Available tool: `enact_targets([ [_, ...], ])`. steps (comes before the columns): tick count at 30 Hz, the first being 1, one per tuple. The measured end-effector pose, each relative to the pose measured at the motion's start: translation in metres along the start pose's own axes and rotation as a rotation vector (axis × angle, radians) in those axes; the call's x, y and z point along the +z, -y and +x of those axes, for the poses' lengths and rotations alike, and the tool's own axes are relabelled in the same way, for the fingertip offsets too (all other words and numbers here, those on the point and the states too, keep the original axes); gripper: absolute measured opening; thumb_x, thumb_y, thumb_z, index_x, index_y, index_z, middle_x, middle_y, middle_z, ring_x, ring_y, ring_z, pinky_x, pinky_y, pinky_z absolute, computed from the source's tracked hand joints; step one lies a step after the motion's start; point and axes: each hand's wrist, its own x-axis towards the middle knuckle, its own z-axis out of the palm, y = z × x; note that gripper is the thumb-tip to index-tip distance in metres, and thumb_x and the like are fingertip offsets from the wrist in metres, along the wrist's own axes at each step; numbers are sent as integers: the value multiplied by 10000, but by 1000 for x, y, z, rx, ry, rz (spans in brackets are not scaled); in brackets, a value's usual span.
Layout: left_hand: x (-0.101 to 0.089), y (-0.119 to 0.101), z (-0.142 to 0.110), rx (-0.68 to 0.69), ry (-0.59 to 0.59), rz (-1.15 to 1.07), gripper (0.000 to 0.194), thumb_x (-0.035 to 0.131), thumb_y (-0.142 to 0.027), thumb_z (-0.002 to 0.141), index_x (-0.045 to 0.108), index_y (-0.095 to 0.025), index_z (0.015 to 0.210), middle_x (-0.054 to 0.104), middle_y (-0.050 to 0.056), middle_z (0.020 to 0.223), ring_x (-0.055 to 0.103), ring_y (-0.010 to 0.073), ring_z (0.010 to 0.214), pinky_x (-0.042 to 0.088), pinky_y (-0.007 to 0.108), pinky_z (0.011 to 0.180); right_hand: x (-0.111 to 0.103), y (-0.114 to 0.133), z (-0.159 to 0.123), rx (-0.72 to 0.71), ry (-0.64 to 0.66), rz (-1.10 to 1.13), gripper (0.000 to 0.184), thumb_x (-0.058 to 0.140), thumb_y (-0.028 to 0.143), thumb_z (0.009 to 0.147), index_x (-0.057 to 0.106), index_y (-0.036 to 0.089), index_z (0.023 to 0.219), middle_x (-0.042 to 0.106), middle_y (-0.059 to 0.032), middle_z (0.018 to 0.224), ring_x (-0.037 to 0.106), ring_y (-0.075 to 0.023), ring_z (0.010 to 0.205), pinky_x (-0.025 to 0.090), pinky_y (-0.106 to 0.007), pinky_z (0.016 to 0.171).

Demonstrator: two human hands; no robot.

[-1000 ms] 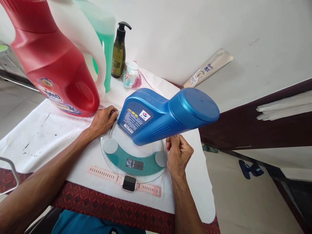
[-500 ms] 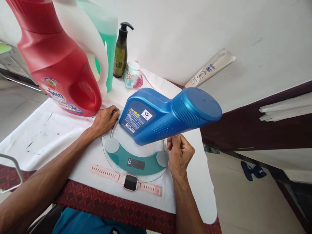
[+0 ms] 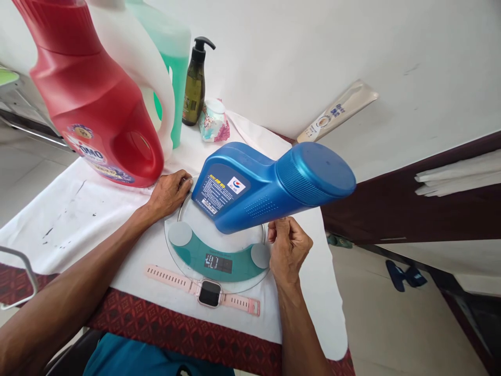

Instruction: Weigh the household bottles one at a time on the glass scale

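A blue plastic bottle [image 3: 250, 188] with a wide ribbed cap stands on a round glass scale [image 3: 223, 266]. The bottle's cap end points up and to the right. Lit characters show on the scale's small dark display [image 3: 218, 263]. My left hand [image 3: 170, 193] is closed at the scale's far left rim, close to the bottle's base. At the right rim my right hand [image 3: 288, 245] is closed too, its fingertips partly hidden below the bottle neck. A pink-strapped smartwatch [image 3: 210, 293] lies along the scale's near edge.
To the left stand a red detergent bottle [image 3: 105, 115], a white jug [image 3: 156, 68] and a green liquid container [image 3: 178, 78]. Behind are a dark pump bottle [image 3: 194, 86], a small wrapped packet [image 3: 214, 121] and a tube [image 3: 336, 112] by the wall. Slippers [image 3: 405, 275] lie on the floor.
The characters on the scale's display are different and look fuller. Both hands, the bottle and the watch keep their places; the view shifts very slightly.
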Motion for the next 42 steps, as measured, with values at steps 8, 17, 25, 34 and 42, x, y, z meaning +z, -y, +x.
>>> enact_targets([
  [8, 0, 0, 0, 4, 3, 1, 306, 475, -342, 997, 719, -164, 1044, 765, 68, 862, 692, 217, 773, 501, 321, 751, 0, 0, -1, -7, 7, -7, 520, 608, 565, 996, 552, 205, 624, 503, 44, 554, 436, -106, 522, 340, -269, 529],
  [17, 1, 1, 1, -2, 4, 15, 319, 464, -358, 994, 719, -174, 1046, 774, 74, 880, 703, 230, 801, 503, 320, 760, 0, 1, -1, 2, 2, -12, 524, 615, 577, 987, 551, 207, 622, 504, 42, 558, 443, -110, 527, 347, -272, 533],
  [25, 2, 2, 1, 3, -1, 14, 312, 466, -359, 996, 718, -178, 1033, 764, 66, 842, 702, 230, 782, 504, 325, 752, 1, 2, 0, 3, 9, -28, 531, 603, 580, 993, 549, 207, 619, 515, 40, 561, 449, -111, 531, 354, -272, 542],
  [34, 2, 3, 0, 10, 3, -5, 289, 476, -342, 1002, 711, -180, 1045, 780, 77, 903, 710, 230, 810, 505, 335, 767, 1, 4, -1, 12, 9, -29, 545, 603, 609, 982, 548, 207, 618, 504, 38, 559, 436, -112, 532, 345, -271, 536],
  [42, 1, 2, 0, 11, 5, -16, 270, 486, -335, 1001, 712, -189, 1024, 769, 59, 849, 694, 209, 763, 515, 324, 753, 1, 5, -1, -3, 11, -33, 547, 615, 616, 972, 547, 207, 616, 507, 35, 560, 444, -115, 536, 348, -272, 537],
])
